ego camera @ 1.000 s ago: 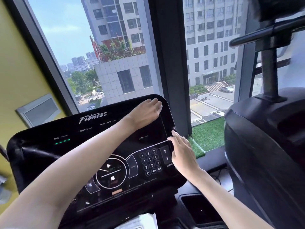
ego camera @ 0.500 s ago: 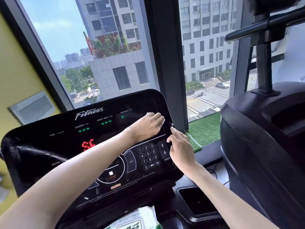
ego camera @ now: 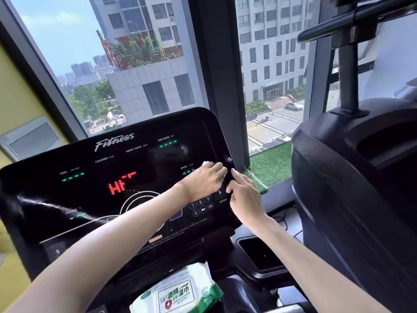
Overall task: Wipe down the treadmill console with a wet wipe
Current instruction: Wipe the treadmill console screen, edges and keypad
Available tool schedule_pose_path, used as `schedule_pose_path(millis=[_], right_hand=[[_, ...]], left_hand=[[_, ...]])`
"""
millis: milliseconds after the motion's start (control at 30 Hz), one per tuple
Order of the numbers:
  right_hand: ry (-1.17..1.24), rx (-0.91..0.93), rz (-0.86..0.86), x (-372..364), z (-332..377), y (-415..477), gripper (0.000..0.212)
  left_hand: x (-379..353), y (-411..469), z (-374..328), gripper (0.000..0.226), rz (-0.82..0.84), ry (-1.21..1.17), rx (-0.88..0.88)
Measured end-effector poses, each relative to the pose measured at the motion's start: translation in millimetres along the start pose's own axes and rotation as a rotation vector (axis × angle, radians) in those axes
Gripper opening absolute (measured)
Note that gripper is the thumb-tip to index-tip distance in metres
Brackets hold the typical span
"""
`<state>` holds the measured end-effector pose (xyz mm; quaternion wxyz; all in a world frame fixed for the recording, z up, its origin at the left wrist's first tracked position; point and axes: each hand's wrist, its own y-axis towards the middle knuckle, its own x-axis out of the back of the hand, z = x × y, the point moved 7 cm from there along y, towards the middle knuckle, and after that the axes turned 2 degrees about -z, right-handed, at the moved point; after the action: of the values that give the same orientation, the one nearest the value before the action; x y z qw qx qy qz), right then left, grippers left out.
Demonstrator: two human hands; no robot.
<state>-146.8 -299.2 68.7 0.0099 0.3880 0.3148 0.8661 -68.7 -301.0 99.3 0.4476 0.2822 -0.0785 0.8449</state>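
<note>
The black treadmill console [ego camera: 117, 168] fills the lower left of the view, with green indicator lights and a red readout lit. My left hand [ego camera: 204, 180] lies flat on the console's right side, pressing a white wet wipe [ego camera: 205, 163] whose corner pokes out past the fingertips. My right hand [ego camera: 244, 195] rests on the console's right edge next to the speed buttons, fingers spread and holding nothing. A green-and-white pack of wet wipes [ego camera: 177, 292] lies in the tray below the console.
A second black exercise machine [ego camera: 352, 177] with an upright post stands close on the right. A large window with a dark pillar [ego camera: 216, 64] is directly behind the console. A black cup holder [ego camera: 262, 253] sits below my right wrist. Yellow wall at left.
My left hand has slid down the console's right side from the top edge toward the speed buttons. The red readout has lit up. My right hand stayed at the right edge.
</note>
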Motion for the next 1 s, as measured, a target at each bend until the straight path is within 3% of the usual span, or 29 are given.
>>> schedule_pose_path(millis=[133, 233, 333, 400, 500, 567, 700, 900, 1000], right_hand=[[-0.005, -0.070, 0.012, 5.0, -3.0, -7.7, 0.019], [-0.014, -0.156, -0.051, 13.4, -14.8, -18.4, 0.018], [0.006, -0.169, -0.065, 10.7, -19.3, -30.2, 0.024], [0.014, -0.144, -0.034, 2.0, -11.5, -34.5, 0.024], [0.031, -0.055, 0.001, -10.3, 10.0, -40.1, 0.028], [0.029, 0.019, 0.028, -19.3, 26.1, -43.6, 0.034], [0.038, 0.164, 0.061, -35.2, 58.9, -47.1, 0.051], [0.093, 0.313, 0.133, -62.3, 119.1, -49.0, 0.059], [0.082, 0.376, 0.163, -75.8, 146.8, -52.8, 0.062]], left_hand=[[11.4, -1.3, -11.5, 0.004, -0.049, -0.107, -0.062], [24.3, -21.0, -44.7, 0.011, -0.127, -0.284, -0.127], [38.3, -50.8, -58.7, 0.018, -0.157, -0.434, -0.041], [42.7, -66.3, -36.9, 0.026, -0.192, -0.569, 0.205], [33.9, -103.2, 14.8, 0.042, -0.279, -0.757, 0.795], [29.8, -134.9, 36.5, 0.045, -0.336, -0.798, 1.085], [40.6, -201.3, 60.4, 0.026, -0.343, -0.649, 1.362], [65.6, -330.5, 95.9, 0.033, -0.392, -0.275, 1.817], [50.0, -339.8, 94.3, 0.036, -0.364, -0.277, 1.997]])
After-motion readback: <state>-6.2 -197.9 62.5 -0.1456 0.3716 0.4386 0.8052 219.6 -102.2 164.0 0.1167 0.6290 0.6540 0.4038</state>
